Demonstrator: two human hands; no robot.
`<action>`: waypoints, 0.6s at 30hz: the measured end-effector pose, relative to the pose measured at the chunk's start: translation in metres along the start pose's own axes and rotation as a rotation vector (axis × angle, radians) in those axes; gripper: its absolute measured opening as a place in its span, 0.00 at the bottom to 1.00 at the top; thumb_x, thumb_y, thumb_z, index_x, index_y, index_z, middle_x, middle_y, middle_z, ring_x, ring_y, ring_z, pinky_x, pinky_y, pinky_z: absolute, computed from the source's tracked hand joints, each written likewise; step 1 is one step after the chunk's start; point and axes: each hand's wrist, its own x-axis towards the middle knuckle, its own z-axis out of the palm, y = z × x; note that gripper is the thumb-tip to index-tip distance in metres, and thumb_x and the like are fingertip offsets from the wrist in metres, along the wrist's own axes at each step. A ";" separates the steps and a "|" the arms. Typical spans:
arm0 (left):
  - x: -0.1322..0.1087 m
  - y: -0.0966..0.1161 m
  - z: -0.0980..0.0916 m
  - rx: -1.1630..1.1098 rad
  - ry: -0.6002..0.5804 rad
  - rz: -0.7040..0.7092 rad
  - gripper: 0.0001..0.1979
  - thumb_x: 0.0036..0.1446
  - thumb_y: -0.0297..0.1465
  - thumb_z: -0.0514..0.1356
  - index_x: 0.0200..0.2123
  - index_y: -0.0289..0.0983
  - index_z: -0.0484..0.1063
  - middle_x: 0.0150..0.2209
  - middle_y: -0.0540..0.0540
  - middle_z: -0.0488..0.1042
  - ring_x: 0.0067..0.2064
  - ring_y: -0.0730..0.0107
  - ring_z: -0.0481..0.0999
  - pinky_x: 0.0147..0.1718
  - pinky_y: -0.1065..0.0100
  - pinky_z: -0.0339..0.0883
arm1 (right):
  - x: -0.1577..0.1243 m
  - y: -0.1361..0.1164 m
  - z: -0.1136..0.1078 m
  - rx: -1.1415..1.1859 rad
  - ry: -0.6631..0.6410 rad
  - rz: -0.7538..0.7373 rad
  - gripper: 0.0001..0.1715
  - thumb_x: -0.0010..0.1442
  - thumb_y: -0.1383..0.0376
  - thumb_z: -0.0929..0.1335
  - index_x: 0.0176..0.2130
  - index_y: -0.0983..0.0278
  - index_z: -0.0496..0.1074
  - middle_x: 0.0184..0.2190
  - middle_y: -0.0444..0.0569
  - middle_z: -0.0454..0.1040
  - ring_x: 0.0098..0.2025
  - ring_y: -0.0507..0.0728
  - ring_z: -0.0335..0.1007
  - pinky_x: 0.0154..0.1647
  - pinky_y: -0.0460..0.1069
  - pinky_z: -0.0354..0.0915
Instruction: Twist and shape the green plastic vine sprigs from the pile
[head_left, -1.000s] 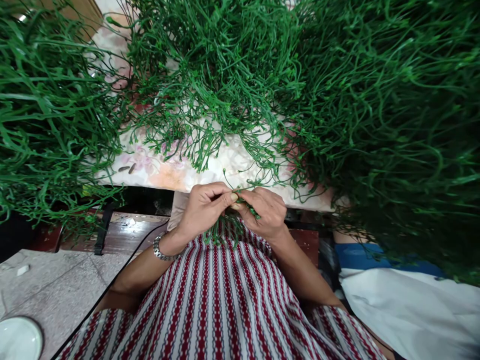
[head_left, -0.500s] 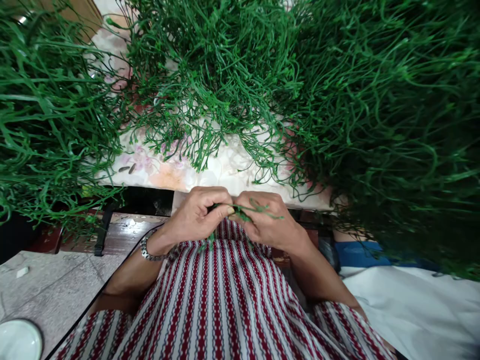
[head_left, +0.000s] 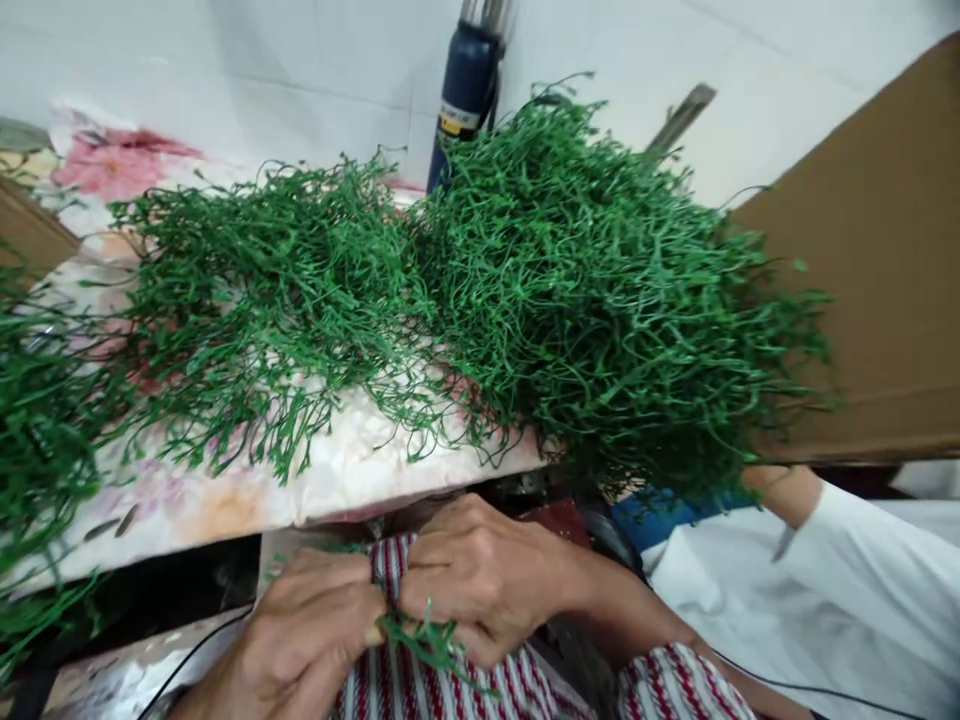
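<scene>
My left hand (head_left: 304,620) is closed in front of my lap, thumb and fingers pinching a thin green sprig (head_left: 431,642) that looks like artificial foliage. The sprig sticks out to the right, across the front of my right hand (head_left: 480,575). That hand is curled closed beside the left, knuckles up; what lies inside its fingers is hidden. A little more green shows above my left knuckles. Beyond both hands, similar sprigs lie in a loose heap (head_left: 285,270) and a taller heap (head_left: 600,290) on a flower-patterned cloth (head_left: 360,455).
Another heap of green sprigs (head_left: 37,420) is at the left edge. A dark blue bottle (head_left: 461,95) stands against the tiled wall. At right are a cardboard box (head_left: 877,280) and another person's white sleeve (head_left: 855,550), their hand partly behind the tall heap. A black cable runs below.
The view has swung up and to the right, bringing in the wall, bottle, box and another person's arm. My hands remain close together, now lower in view, with the sprig pointing down and right.
</scene>
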 end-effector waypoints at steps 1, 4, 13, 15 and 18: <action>0.005 0.002 0.001 -0.014 0.031 0.021 0.10 0.56 0.21 0.48 0.29 0.38 0.65 0.16 0.51 0.62 0.18 0.72 0.63 0.17 0.68 0.55 | -0.002 -0.001 -0.002 -0.008 0.000 0.006 0.06 0.46 0.69 0.58 0.25 0.63 0.62 0.22 0.41 0.60 0.24 0.48 0.53 0.25 0.45 0.53; 0.010 0.004 0.002 -0.040 0.053 0.042 0.11 0.59 0.24 0.48 0.30 0.40 0.68 0.16 0.50 0.64 0.18 0.70 0.65 0.17 0.69 0.56 | -0.006 -0.004 -0.003 -0.018 -0.001 0.039 0.05 0.45 0.70 0.58 0.24 0.63 0.62 0.21 0.41 0.60 0.24 0.48 0.53 0.25 0.44 0.53; 0.013 -0.024 -0.001 -0.111 -0.117 -0.468 0.13 0.58 0.28 0.51 0.22 0.34 0.63 0.19 0.52 0.61 0.23 0.78 0.62 0.22 0.75 0.55 | -0.003 0.017 0.000 -0.088 0.227 0.182 0.10 0.49 0.75 0.58 0.27 0.65 0.65 0.21 0.43 0.65 0.25 0.49 0.58 0.26 0.44 0.53; 0.021 -0.030 -0.002 -0.183 -0.180 -0.551 0.10 0.57 0.29 0.51 0.24 0.33 0.65 0.21 0.52 0.62 0.24 0.78 0.61 0.24 0.76 0.55 | 0.001 0.023 0.000 -0.152 0.210 0.222 0.08 0.52 0.74 0.60 0.29 0.66 0.66 0.24 0.45 0.66 0.26 0.49 0.58 0.27 0.45 0.53; 0.024 -0.034 -0.003 -0.242 -0.240 -0.565 0.12 0.54 0.26 0.51 0.19 0.33 0.61 0.18 0.54 0.57 0.23 0.79 0.57 0.22 0.76 0.51 | 0.005 0.027 0.000 -0.166 0.114 0.260 0.06 0.57 0.69 0.62 0.29 0.66 0.65 0.23 0.43 0.64 0.24 0.49 0.55 0.25 0.45 0.50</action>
